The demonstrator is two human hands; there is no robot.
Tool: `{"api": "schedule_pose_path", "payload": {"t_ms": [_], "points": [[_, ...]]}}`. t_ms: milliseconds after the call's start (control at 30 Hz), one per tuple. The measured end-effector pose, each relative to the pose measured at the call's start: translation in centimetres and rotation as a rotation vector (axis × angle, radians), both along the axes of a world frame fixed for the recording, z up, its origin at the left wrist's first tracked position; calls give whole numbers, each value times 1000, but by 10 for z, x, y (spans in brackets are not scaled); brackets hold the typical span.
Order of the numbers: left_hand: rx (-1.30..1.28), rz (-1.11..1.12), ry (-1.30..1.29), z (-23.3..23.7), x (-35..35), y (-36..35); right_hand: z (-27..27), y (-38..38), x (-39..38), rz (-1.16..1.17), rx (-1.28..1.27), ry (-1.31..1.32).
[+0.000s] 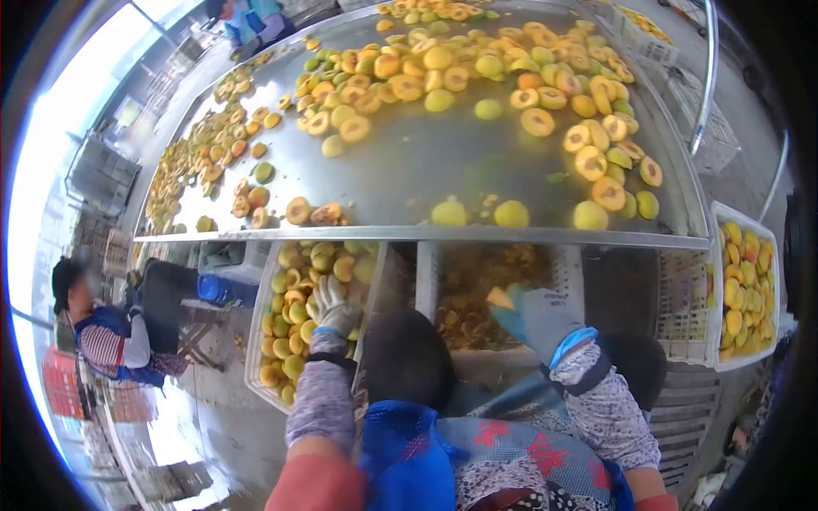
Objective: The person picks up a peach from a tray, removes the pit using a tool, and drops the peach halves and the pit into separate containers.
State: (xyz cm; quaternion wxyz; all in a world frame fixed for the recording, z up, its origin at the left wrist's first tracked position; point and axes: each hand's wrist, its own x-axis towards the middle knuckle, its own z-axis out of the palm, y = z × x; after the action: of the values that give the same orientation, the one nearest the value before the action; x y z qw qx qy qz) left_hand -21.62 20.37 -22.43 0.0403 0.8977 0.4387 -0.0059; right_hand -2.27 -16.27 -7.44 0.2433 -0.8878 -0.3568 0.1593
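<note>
My left hand (334, 308), in a pale glove, reaches into a white crate (258, 341) of yellow peaches and peach halves. Its fingers are spread and appear to touch the fruit. My right hand (544, 322), gloved in grey and blue, is above the right side of another white crate (426, 285) with brownish fruit scraps in it. An orange-yellow piece (499, 298), apparently a peach half, shows at its fingertips; blur hides its detail. In front of me, a metal table (383, 183) bears many halved peaches (405, 87), some with brown centres.
A crate of peaches (745, 294) stands at the right, with more crates (648, 38) beyond the table. A seated person (111, 332) is at the left, near a blue container (215, 289). Another person (256, 21) is at the far left corner of the table.
</note>
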Motion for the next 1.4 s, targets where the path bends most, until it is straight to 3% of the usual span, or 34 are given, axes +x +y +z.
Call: {"api": "schedule_pose_path", "payload": {"t_ms": [67,133,200,267,367,400,533,633,733,833,933,1033,1133,1267,1400], "points": [[0,-171,-164,-11,-16,34,6,1,3,-28,36,-38],[4,-42,-491,77,21,-5,24,1,5,-30,47,-24],[330,-238,-880,138,61,-37,28,-1,8,-37,58,-16],[-112,-482,-1036,178,110,-64,30,-4,7,-40,83,-11],[-497,-837,-809,222,207,-125,21,-9,8,-8,87,63],[-476,-986,-699,235,244,-147,21,-11,7,5,77,84],[-300,-1383,-873,233,374,-221,15,-19,9,16,130,139],[-348,-1391,-604,208,455,-262,19,-21,17,19,86,219],[-271,-1412,-307,171,481,-268,15,-22,21,21,84,217],[102,-1574,-159,156,462,-237,15,-27,19,-29,159,153],[69,-1004,133,189,396,-230,11,-24,17,-23,153,135],[7,-1037,-67,195,364,-177,32,-18,21,15,7,246],[-604,-747,-386,238,317,-160,49,-13,21,-40,35,169],[-1532,-350,-690,243,262,-158,53,-1,21,-270,342,113],[-1760,-227,-966,231,219,-199,53,6,15,-359,419,4]]}}
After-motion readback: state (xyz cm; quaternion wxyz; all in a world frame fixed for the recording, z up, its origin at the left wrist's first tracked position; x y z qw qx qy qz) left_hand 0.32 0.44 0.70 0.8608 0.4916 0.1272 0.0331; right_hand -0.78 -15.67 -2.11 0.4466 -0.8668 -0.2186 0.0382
